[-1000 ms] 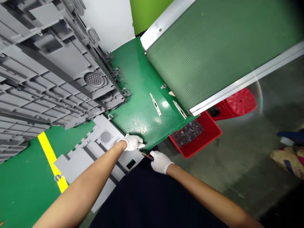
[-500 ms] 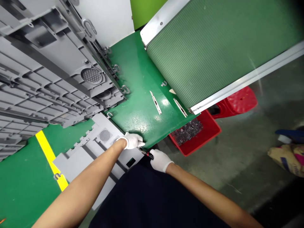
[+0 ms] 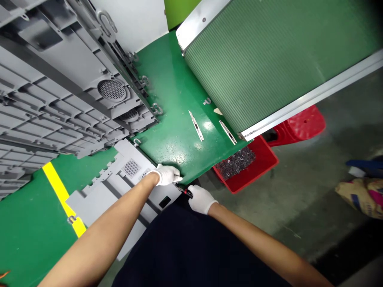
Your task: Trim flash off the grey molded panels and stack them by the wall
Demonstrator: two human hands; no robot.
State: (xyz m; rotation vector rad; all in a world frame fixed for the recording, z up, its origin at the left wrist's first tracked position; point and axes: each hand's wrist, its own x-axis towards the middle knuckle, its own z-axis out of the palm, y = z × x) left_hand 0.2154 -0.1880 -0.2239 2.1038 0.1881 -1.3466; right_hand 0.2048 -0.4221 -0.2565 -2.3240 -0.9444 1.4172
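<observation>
A flat grey plastic panel [image 3: 125,159] with round speaker-like grilles lies on the green bench in front of my body. My left hand [image 3: 167,175], in a white glove, is closed over the panel's edge near its near right corner; its fingertips are partly hidden. At that same corner, my right hand [image 3: 202,199], also gloved, is wrapped around the black and red handles of cutting pliers [image 3: 188,193]. The pliers' jaws point toward the panel corner, just below my left fingers. Whether the jaws touch the panel is too small to tell.
Stacked grey panels [image 3: 72,79] stand at the left. Two knives [image 3: 196,126] [image 3: 228,132] lie on the green bench [image 3: 167,87]. A conveyor [image 3: 257,67] is at the upper right, above a red bin [image 3: 266,161] of small dark pieces and a red stool [image 3: 306,123].
The view has shifted slightly, with the stacked panels a little farther left and up. Both hands keep nearly the same places at the panel corner, pliers still in the right one.
</observation>
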